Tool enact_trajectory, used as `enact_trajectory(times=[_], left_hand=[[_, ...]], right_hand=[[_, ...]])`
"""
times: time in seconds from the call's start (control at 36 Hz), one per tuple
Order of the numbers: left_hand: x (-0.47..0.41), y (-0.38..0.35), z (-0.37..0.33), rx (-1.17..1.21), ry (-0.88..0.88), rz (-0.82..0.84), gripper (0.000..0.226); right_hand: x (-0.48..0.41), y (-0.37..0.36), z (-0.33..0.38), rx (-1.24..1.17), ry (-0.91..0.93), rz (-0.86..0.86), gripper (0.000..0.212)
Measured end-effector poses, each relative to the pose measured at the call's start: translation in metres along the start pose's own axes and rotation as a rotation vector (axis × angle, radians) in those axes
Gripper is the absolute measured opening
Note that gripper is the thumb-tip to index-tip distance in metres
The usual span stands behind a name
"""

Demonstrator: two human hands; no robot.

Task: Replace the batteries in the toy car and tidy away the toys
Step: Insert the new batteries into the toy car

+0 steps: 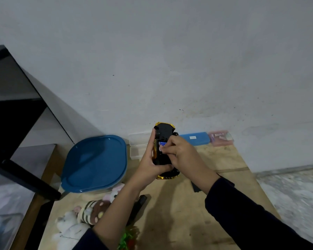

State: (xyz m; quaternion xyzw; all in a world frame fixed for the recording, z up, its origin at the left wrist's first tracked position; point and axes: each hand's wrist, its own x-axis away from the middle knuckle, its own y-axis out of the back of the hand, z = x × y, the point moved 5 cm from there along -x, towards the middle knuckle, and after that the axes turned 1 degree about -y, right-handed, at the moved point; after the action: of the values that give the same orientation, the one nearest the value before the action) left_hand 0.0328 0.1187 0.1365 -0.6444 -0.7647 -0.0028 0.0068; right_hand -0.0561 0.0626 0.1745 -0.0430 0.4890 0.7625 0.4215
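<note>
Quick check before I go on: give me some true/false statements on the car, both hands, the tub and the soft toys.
The toy car has its underside facing the camera. True.
The left hand hangs idle and open. False: it grips the car's side.
The right hand pinches a battery in the car's bay. True.
The blue tub is open. False: its lid is on.
The soft toys are inside the tub. False: they lie on the table beside it.
</note>
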Motion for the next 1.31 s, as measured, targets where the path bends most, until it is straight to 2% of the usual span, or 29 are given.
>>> enact_trajectory(times=[0.19, 0.33, 0.5, 0.58, 0.67, 0.75, 0.97, 1.31], left_hand=[[-0.014, -0.004, 0.011, -0.023, 0.041, 0.05, 0.112], [-0.029, -0.002, 0.018, 0.006, 0.049, 0.0, 0.112], [-0.041, 0.012, 0.042, 0.016, 0.113, -0.1, 0.113], [-0.043, 0.02, 0.055, 0.006, 0.149, -0.155, 0.114], [-0.042, 0.025, 0.067, 0.013, 0.182, -0.188, 0.114], [-0.041, 0.026, 0.079, 0.012, 0.21, -0.211, 0.114], [-0.035, 0.028, 0.094, 0.061, 0.23, -0.28, 0.112], [-0.026, 0.024, 0.097, 0.07, 0.245, -0.292, 0.114]], right_hand=[[0.003, -0.001, -0.025, -0.061, -0.107, -0.01, 0.01], [-0.011, 0.0, -0.051, -0.288, -0.225, 0.02, 0.01], [-0.015, 0.003, -0.098, -0.312, -0.294, 0.003, 0.013], [-0.01, -0.009, -0.147, -0.215, -0.379, 0.057, 0.013], [0.003, -0.03, -0.196, -0.074, -0.469, 0.202, 0.015], [0.013, -0.048, -0.223, 0.024, -0.477, 0.346, 0.024], [0.01, -0.088, -0.235, 0.272, -0.344, 0.544, 0.036], [0.009, -0.099, -0.233, 0.578, -0.291, 0.615, 0.033]])
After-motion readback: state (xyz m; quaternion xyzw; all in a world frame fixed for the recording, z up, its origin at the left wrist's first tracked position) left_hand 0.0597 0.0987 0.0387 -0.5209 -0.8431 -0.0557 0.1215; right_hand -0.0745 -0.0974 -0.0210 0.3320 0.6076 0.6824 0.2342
